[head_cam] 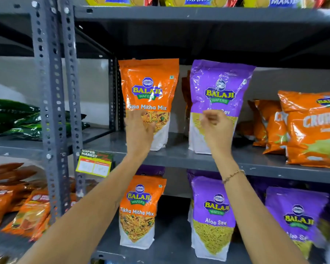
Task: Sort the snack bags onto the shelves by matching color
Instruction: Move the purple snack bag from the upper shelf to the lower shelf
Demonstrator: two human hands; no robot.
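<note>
Both arms reach up to the middle grey metal shelf [179, 157]. The left hand [139, 128] is spread open, its fingers laid flat against the lower front of a tall orange plastic snack bag printed "Tikha Mitha Mix" [150, 88], which stands upright on the shelf; the hand presses on it without wrapping around it. Just to the right of that hand, the right hand [215, 126] is in front of an upright purple plastic snack bag printed with the Balaji logo [219, 86], its fingers curled loosely; whether they pinch the bag's front or merely hover before it cannot be told through the blur. A thin bracelet [233, 175] circles the right wrist.

Farther right of the right hand, on the same shelf, lean crinkled orange crisp bags [312, 130]. Below the left forearm, on the shelf beneath, stands a second orange "Tikha Mitha Mix" bag [139, 210]; below the right forearm stand purple "Aloo Sev" bags [213, 216]. Left of the left hand, a yellow "Super Market" price tag [93, 162] hangs on the shelf edge.
</note>
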